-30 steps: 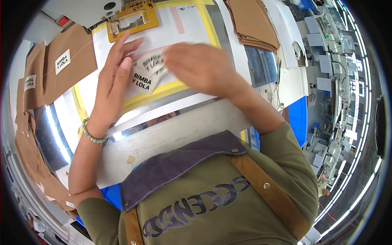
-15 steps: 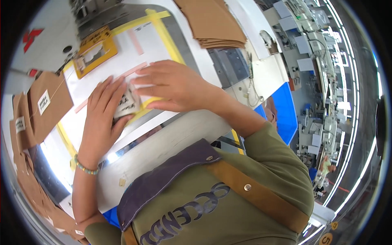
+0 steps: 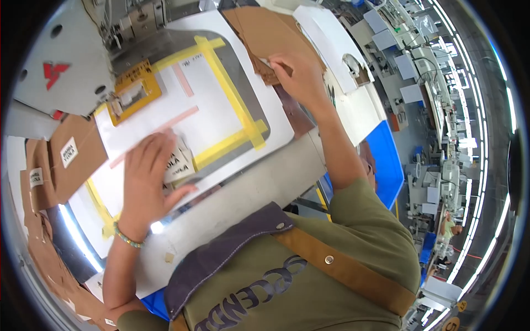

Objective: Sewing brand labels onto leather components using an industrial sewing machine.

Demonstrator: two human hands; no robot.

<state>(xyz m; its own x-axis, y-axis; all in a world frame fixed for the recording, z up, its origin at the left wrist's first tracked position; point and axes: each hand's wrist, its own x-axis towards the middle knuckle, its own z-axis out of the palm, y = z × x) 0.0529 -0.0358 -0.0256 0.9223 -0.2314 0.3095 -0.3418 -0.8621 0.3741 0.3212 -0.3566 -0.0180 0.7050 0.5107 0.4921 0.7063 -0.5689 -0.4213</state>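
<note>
Overlapping rectangular white labels [image 3: 182,164], the open left hand [image 3: 146,179] is laid near the front edge of the yellow-taped white sheet [image 3: 210,105], presumably so sliding is prevented; their print is slanted up rightward, their long axis obscured. Over stacked flat brown sheets [image 3: 265,30], the right hand [image 3: 301,80] is half-curled; any grip cannot be told.

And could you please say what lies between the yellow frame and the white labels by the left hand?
The head view shows a pink strip on the sheet between the frame and the labels.
</note>
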